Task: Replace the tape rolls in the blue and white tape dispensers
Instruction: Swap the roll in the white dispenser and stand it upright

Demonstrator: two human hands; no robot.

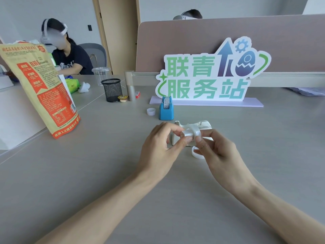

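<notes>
Single head-worn wide-angle view — looks forward and down, close over the counter (88,173), partition (228,41) behind.

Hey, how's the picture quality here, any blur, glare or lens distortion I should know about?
Head view: soft, even light, with faint shadows under the left hand and right hand; no strong glare on the desk; the tape roll they pinch looks pale and slightly soft against the white dispenser; the partition bows along its top edge from the wide lens; the sign is sharp.
</notes>
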